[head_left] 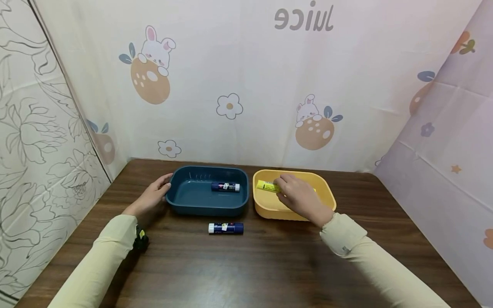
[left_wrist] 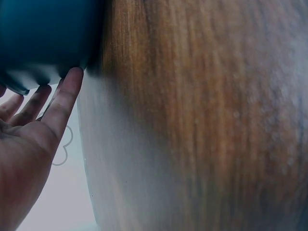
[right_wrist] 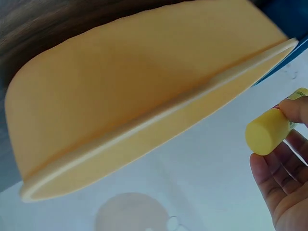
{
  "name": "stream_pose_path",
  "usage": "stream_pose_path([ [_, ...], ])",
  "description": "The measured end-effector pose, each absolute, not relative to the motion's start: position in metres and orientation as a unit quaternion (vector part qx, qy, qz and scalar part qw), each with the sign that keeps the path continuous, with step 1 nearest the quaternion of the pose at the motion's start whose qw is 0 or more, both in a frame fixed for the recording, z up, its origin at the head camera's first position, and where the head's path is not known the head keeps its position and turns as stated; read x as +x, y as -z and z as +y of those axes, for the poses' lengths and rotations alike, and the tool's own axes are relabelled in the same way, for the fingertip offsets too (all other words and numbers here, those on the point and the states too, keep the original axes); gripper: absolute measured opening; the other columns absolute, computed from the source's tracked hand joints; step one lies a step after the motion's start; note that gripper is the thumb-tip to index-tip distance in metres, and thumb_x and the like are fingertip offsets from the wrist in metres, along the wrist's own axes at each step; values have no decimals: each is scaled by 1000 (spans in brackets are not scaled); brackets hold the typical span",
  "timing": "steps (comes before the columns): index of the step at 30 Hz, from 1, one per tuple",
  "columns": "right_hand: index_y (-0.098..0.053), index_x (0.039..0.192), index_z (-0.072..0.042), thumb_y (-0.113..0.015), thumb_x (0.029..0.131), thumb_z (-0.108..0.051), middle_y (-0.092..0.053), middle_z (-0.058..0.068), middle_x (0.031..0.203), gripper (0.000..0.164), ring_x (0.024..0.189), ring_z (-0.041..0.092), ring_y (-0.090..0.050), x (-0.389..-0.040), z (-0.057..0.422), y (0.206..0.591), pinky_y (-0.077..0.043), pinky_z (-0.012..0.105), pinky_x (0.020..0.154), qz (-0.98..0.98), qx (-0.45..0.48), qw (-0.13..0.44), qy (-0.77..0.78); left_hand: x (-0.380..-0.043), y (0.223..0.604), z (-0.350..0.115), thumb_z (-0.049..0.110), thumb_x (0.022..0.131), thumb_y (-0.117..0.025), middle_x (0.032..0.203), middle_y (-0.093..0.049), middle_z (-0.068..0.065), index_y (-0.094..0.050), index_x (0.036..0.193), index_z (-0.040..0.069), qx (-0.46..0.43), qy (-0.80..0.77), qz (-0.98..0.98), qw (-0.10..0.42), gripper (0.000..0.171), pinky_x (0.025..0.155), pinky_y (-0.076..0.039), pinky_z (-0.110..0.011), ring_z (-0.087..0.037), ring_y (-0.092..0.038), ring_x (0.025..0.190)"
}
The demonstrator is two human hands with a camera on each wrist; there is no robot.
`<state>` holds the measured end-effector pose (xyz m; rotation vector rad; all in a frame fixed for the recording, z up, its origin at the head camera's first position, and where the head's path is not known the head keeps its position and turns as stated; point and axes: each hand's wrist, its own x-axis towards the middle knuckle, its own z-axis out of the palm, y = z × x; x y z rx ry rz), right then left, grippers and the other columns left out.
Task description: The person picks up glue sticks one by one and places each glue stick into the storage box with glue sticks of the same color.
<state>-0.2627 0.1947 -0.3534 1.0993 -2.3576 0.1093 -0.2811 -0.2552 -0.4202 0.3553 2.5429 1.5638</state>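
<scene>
My right hand [head_left: 298,194] pinches a yellow glue stick [head_left: 266,186] between thumb and fingers over the yellow tray [head_left: 265,209]. In the right wrist view, the yellow end of this glue stick [right_wrist: 267,132] shows above the tray's rim. My left hand [head_left: 152,194] rests its fingertips on the left wall of the dark blue tray [head_left: 208,211], fingers fairly straight in the left wrist view. Inside the blue tray lies a dark blue glue stick [head_left: 225,187] with a white end. Another dark blue glue stick [head_left: 226,228] lies on the table in front of that tray.
The two trays stand side by side near the back of the brown wooden table [head_left: 231,269]. A patterned curtain [head_left: 239,64] hangs right behind them. A small black object [head_left: 141,239] with a yellow-green mark is by the left sleeve.
</scene>
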Motion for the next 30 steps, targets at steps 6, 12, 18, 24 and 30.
stream_pose_path([
  [6, -63, 94, -1, -76, 75, -1, -56, 7, 83, 23, 72, 21, -53, -276, 201, 356, -48, 35, 57, -888, 380, 251, -54, -283, 422, -256, 20, 106, -32, 147, -25, -31, -14, 151, -2, 121, -525, 840, 62, 53, 89, -49, -46, -45, -35, 129],
  [12, -65, 95, -1, -77, 76, -3, -56, 7, 83, 23, 74, 22, -55, -287, 206, 367, -48, 35, 57, -907, 352, 224, -52, -283, 423, -256, 20, 106, -32, 147, -27, -31, -15, 151, 0, 114, -519, 844, 68, 52, 89, -49, -47, -45, -36, 128],
  [18, -65, 95, -1, -76, 77, -3, -58, 8, 86, 22, 76, 23, -57, -296, 210, 380, -49, 37, 58, -920, 329, 204, -56, -283, 424, -257, 22, 106, -32, 145, -28, -31, -15, 151, 0, 111, -511, 850, 69, 53, 89, -49, -48, -44, -38, 126],
  [24, -65, 97, -1, -76, 77, -2, -58, 9, 87, 22, 78, 25, -57, -304, 212, 394, -50, 39, 59, -930, 312, 184, -57, -281, 425, -257, 25, 106, -32, 146, -27, -31, -15, 151, 0, 112, -508, 851, 69, 54, 93, -45, -51, -45, -36, 128],
  [30, -65, 95, 0, -75, 76, 0, -58, 9, 85, 21, 79, 26, -57, -312, 212, 405, -50, 39, 62, -932, 307, 186, -57, -281, 422, -256, 23, 106, -31, 146, -26, -31, -14, 151, 0, 109, -516, 847, 72, 53, 91, -47, -50, -45, -36, 127],
])
